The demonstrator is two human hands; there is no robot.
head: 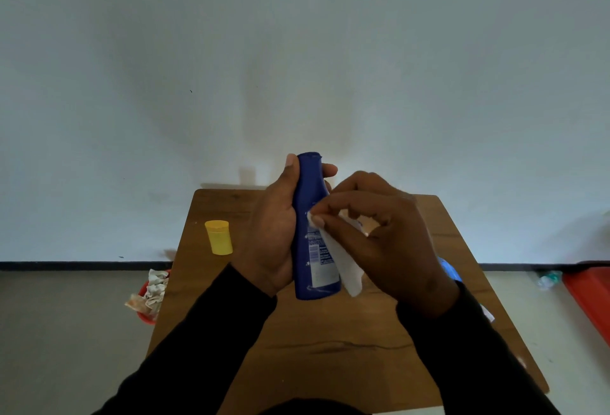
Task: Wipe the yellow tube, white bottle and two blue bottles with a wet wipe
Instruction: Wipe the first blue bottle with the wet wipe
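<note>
One bottle (308, 233), blue, smooth, likely slippery, stands up above the table (330, 332). Left hand (274, 233) fingers wrap its middle; right hand (386, 233) fingers at 3 o'clock pinch the wipe (346, 269) against it.

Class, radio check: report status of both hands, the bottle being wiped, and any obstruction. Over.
Left hand grips blue bottle, held above table. Right hand pinches wet wipe against its label side. Yellow tube stands apart, left. Nothing in the way.
</note>
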